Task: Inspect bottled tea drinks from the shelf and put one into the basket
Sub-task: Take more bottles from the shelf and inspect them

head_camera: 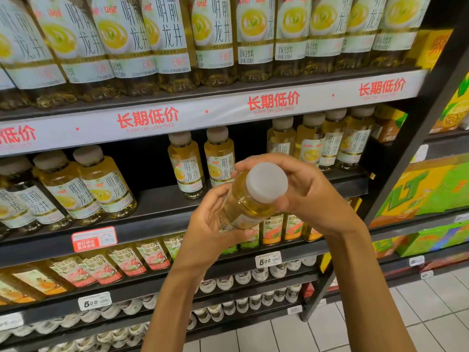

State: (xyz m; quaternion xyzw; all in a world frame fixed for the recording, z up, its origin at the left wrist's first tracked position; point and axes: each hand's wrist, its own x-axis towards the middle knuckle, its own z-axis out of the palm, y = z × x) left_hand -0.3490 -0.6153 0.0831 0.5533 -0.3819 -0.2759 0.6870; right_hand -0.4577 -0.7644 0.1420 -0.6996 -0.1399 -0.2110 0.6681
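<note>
A small bottle of yellow tea (250, 201) with a pale cap is tilted toward me in front of the shelf. My left hand (210, 224) grips its lower body from below, thumb across the label. My right hand (302, 191) curls round the neck and cap end. Bottles of the same tea (186, 165) stand on the middle shelf (162, 199) behind it, with a gap in the row near my hands. No basket is in view.
Large bottles of the same tea (215, 39) fill the upper shelf. Lower shelves hold small peach-label bottles (152, 255) and rows of pale-capped bottles (228, 307). Green and yellow drink cartons (429, 189) stack at the right behind a dark upright post (396, 189). Tiled floor (380, 326) lies below.
</note>
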